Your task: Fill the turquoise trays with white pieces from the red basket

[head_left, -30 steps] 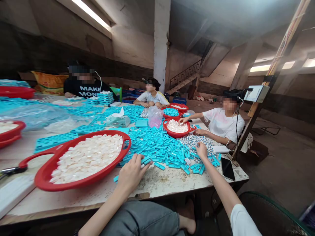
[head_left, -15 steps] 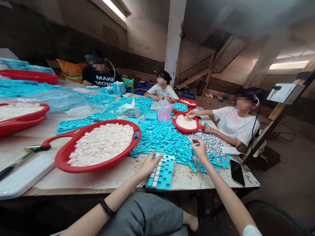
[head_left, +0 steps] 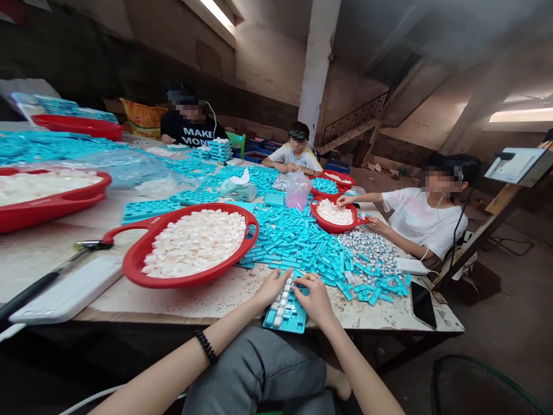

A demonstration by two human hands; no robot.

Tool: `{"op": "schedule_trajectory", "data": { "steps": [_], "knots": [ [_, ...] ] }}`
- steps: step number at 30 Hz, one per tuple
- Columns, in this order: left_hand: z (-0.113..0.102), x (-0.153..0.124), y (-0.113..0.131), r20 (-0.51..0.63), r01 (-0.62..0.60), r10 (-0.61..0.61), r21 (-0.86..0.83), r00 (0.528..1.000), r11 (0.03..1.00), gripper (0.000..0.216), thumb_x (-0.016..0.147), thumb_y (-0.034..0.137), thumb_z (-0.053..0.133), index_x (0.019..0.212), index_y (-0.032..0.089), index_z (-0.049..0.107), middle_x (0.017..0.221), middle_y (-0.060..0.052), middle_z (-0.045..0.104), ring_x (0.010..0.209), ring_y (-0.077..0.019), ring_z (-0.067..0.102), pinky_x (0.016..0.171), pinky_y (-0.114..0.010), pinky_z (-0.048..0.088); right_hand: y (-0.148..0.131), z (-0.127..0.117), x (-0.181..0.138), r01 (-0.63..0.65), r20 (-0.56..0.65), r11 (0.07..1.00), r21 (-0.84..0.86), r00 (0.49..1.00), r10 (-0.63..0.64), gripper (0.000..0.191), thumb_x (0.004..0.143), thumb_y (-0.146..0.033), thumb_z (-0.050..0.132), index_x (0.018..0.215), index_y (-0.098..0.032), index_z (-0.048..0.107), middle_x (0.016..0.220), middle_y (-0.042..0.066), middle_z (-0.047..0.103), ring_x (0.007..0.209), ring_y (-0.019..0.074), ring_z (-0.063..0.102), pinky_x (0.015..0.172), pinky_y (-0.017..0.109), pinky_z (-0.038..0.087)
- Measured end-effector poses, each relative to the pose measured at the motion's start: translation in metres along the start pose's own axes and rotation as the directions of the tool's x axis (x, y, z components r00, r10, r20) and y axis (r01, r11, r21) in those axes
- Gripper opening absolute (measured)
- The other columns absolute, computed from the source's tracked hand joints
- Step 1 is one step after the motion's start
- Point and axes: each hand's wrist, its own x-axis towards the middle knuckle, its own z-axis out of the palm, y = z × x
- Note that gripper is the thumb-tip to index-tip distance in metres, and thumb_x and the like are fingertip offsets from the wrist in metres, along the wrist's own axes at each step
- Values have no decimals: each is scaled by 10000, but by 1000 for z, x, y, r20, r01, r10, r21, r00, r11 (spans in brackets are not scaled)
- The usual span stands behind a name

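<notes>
My left hand (head_left: 272,290) and my right hand (head_left: 313,298) both lie over a turquoise plastic tray with square cells (head_left: 288,319) at the table's near edge. A column of white square pieces (head_left: 279,305) fills cells beneath my left fingers. Part of the tray is hidden by my hands. Just beyond them spreads a heap of turquoise plastic strips (head_left: 298,248). A red oval basin (head_left: 254,230) full of white pieces stands to the left of my hands. A pile of wrapped sweets (head_left: 367,251) lies to the right.
A co-worker in white (head_left: 425,219) has a hand in a smaller red basin (head_left: 332,213). Two more people sit across the table. A phone (head_left: 423,304) lies at the right edge, and a white board (head_left: 69,288) at the left.
My right hand has moved from above the wrapped sweets onto the tray. The tray now lies slightly more to the right, and the whole scene has shifted right in view.
</notes>
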Motion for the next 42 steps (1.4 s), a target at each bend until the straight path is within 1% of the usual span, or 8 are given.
{"op": "schedule_trajectory", "data": {
  "steps": [9,19,22,29,34,37,41,42],
  "knots": [
    [-1,0,-6,24,-47,45,90,999,995,504,798,639,520,982,178,609,989,-95,711,1008,-297,661,880,-390,500,-1,10,-4,-95,-17,995,-33,995,95,212,863,-151,670,1005,-222,810,933,83,718,987,269,648,970,388,479],
    [-9,-8,-1,18,-181,183,271,983,945,695,765,379,563,1406,129,466,1405,-186,570,1326,-311,527,1104,-441,388,-2,16,-14,-113,-83,993,-15,990,111,184,867,-164,680,969,-240,813,906,74,707,947,263,626,942,397,477],
    [-11,-19,4,42,-271,286,478,957,836,719,792,384,572,1467,182,428,1406,-171,553,1361,-348,479,1115,-504,349,-1,19,-19,-114,-135,993,-22,985,110,202,890,-176,653,1016,-230,802,939,87,692,990,270,602,934,393,483],
    [-10,-43,9,164,-266,211,648,964,714,699,775,358,594,1411,94,470,1224,-200,588,1220,-367,571,1018,-447,432,-2,23,-20,-138,-103,990,-10,985,136,183,882,-177,661,990,-218,803,938,86,688,1007,267,606,1034,447,447],
    [-12,-38,7,154,-302,264,612,952,731,651,786,312,581,1375,56,476,1294,-230,599,1253,-342,569,1051,-427,427,-19,-10,-15,-125,-228,992,13,966,124,516,838,-320,731,1337,-215,650,1372,164,568,1305,340,489,1077,499,442],
    [-16,-33,12,189,-340,284,605,940,720,582,762,244,586,1317,73,539,1285,-224,637,1219,-335,598,1049,-420,434,-46,-91,-24,-55,-580,998,-24,814,31,660,932,-457,592,1521,-209,425,1553,160,401,1459,354,342,1167,586,321],
    [-22,-27,21,189,-321,263,648,946,691,498,789,208,561,1279,130,602,1270,-169,658,1188,-301,620,1033,-376,443,-81,-214,-65,8,-934,953,-304,195,-299,728,941,-412,560,1593,-337,243,1649,-10,248,1534,319,215,1217,598,272],
    [-23,-26,22,181,-302,245,667,953,681,502,798,212,561,1293,139,603,1276,-160,650,1178,-291,625,1027,-363,446,-86,-232,-76,-21,-909,914,-406,112,-401,751,921,-413,577,1584,-414,223,1657,-104,188,1563,279,91,1228,551,287]
  ]
}}
